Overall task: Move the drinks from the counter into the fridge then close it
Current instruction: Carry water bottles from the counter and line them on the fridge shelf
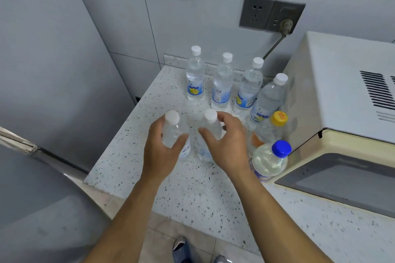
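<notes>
Though crowded, eight bottles (194, 79) upright.

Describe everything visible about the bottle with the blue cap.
The blue-capped bottle is clear plastic with a round blue screw cap, closed, holding a pale yellowish liquid. A purple-and-white label shows low on its side. It stands upright near the front edge of the speckled counter, close against the cream microwave, just in front of the yellow-capped bottle. Neither hand touches it.

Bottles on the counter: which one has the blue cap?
The blue-capped bottle, nearest the camera on the right, beside the microwave. The bottle just behind it has a yellow cap; the other six are white-capped.
</notes>
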`<state>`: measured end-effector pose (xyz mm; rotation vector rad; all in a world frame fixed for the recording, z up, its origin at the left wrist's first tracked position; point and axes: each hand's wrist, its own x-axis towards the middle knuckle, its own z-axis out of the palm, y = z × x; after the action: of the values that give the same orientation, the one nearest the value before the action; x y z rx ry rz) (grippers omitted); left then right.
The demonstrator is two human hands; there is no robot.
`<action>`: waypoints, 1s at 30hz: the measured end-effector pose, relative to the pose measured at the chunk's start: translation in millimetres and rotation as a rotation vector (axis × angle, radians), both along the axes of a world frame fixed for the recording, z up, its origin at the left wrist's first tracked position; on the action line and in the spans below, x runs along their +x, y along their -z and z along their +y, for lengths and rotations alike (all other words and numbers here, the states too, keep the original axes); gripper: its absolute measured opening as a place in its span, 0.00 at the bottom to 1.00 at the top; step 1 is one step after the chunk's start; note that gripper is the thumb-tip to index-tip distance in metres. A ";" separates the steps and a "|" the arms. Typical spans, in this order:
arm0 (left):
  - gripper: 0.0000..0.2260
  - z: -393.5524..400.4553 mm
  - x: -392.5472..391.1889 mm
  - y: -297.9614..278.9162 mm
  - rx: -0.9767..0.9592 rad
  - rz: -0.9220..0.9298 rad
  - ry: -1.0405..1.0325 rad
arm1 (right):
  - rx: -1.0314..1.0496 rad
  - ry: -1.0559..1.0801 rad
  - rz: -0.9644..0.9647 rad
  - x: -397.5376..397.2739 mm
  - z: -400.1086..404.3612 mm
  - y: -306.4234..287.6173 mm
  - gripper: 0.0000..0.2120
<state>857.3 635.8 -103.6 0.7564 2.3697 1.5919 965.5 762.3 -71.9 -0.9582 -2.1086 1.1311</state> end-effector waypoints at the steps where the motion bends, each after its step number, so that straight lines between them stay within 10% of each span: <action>1: 0.30 -0.4 -1.0 7.7 0.008 -0.058 0.021 | -0.039 0.000 0.013 0.6 -1.3 7.0 0.24; 10: 0.32 4.1 -5.4 62.6 -0.025 -0.321 0.027 | -0.402 -0.006 0.004 -6.1 -0.1 64.2 0.31; 30: 0.25 -94.6 110.5 55.1 0.168 -0.554 -0.162 | -0.458 -0.296 0.124 94.3 -54.0 80.5 0.24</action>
<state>967.7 541.2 -158.7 0.1126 1.9479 1.7908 1059.9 708.3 -152.3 -0.7531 -1.9713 1.8297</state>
